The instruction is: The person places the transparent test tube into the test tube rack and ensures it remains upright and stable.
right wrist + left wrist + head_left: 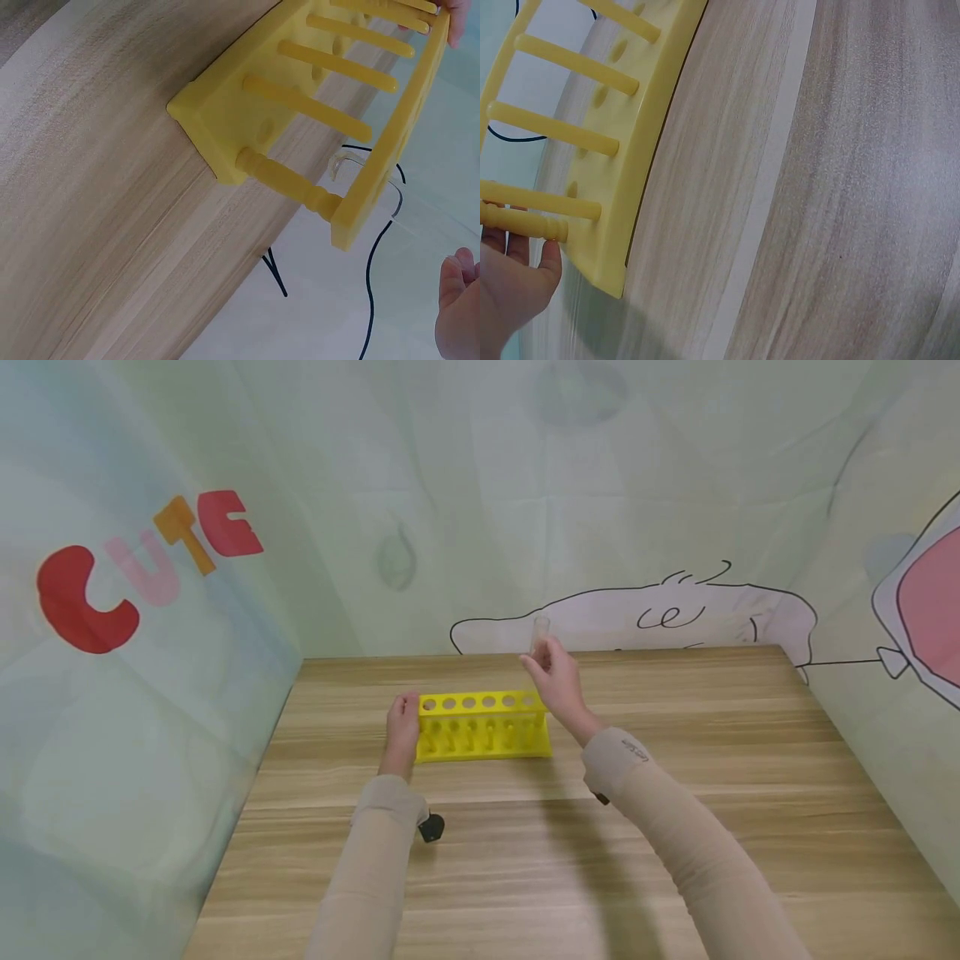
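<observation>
A yellow test tube rack point(483, 754) stands upright on the table, with a row of round holes along its top bar and pegs on its base. My left hand point(402, 727) grips the rack's left end post; thumb and fingers lie around that post in the left wrist view. Above the rack's right end, my right hand point(559, 681) pinches a clear test tube point(541, 628) between thumb and fingers. Seen from the right wrist, the tube's rounded bottom point(339, 160) pokes through the top bar's end hole, short of the base. No other tube shows in the rack.
The wood-grain table point(480, 860) ends at a pale printed backdrop point(480, 527) with coloured letters on the left side. A small black device point(431, 827) is at my left cuff. Dark curved lines point(370, 277) show beyond the table edge.
</observation>
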Motion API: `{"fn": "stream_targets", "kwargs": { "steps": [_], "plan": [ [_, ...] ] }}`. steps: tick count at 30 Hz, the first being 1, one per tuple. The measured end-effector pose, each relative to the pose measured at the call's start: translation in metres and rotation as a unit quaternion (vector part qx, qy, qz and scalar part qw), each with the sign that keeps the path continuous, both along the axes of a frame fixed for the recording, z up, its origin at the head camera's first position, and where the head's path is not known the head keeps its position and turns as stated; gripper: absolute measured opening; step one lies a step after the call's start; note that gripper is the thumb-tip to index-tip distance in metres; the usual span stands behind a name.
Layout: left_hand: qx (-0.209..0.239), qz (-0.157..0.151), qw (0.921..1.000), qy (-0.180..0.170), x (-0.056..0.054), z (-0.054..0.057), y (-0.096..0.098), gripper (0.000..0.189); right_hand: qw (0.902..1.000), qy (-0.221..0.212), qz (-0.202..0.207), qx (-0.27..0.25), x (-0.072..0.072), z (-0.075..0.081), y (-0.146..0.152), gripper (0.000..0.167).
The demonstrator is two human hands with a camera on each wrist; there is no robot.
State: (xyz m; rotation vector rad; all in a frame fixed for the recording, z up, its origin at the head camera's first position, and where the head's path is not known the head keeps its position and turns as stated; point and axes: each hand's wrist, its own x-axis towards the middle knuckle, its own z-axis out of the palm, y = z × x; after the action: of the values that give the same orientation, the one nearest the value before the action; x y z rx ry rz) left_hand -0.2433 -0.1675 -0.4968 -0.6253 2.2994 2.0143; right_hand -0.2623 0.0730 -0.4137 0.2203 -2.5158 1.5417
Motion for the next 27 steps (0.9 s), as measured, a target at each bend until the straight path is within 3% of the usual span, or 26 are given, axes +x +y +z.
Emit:
{"fn": "stream_targets", "kwargs": {
  "steps": [10, 27],
  "plan": [
    [0.011, 0.007, 0.9999, 0.001, -0.002, -0.001, 0.000, 0.035, 1.0000, -0.007, 0.000, -0.001, 0.002, -0.004, -0.001, 0.019],
    [0.006, 0.006, 1.0000, -0.003, -0.001, 0.001, 0.001, 0.035, 0.9991, -0.038, 0.005, 0.017, 0.003, -0.011, -0.001, 0.019]
  ]
}}
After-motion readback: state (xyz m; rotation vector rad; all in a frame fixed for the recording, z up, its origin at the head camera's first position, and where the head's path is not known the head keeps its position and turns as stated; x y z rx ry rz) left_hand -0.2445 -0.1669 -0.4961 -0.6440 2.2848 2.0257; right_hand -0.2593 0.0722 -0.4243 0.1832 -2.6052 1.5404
